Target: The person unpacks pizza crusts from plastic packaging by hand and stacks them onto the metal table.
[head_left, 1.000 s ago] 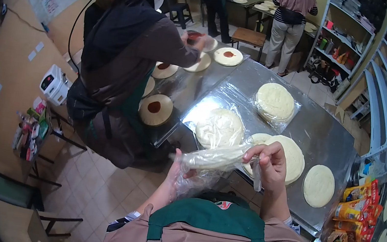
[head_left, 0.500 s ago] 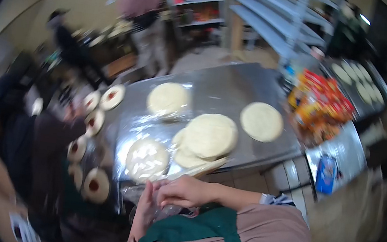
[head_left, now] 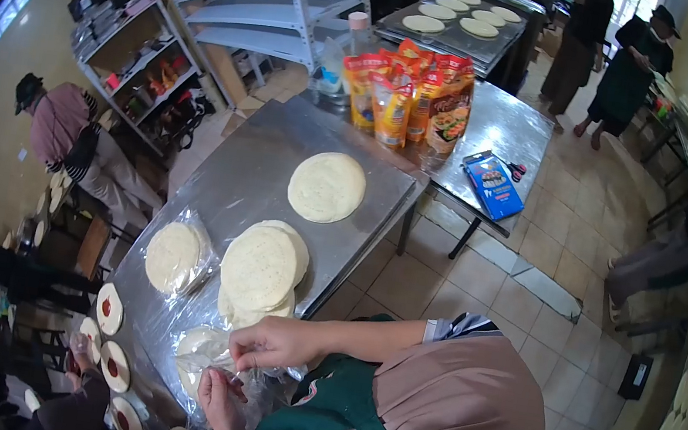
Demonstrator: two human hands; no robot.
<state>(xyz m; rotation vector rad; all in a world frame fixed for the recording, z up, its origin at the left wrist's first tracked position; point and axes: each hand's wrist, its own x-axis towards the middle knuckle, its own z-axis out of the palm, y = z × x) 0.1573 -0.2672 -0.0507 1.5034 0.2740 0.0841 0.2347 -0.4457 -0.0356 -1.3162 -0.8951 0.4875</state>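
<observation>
My right hand [head_left: 275, 344] pinches a thin clear plastic bag [head_left: 270, 394] at the near edge of the metal table. Close below it, my left hand [head_left: 221, 400] has its fingers closed on the same plastic. Under the film lies a round pale pizza base [head_left: 193, 352], partly hidden by the plastic and my hands. Just beyond my right hand, a stack of bare pizza bases [head_left: 262, 265] sits on the table. One base wrapped in clear plastic [head_left: 175, 257] lies left of the stack, and a single bare base [head_left: 327, 187] lies farther back.
Bases with red sauce [head_left: 114, 365] line the left side, beside a co-worker's sleeve [head_left: 75, 406]. Sauce pouches [head_left: 413, 97] and a blue pack [head_left: 493, 185] stand on a side table. More bases [head_left: 480, 28] lie on a far table. Other people work around the room.
The view has swung to the right, bringing the pouches toward the middle. My hands, close together before, are now slightly apart, with plastic between them over the near base.
</observation>
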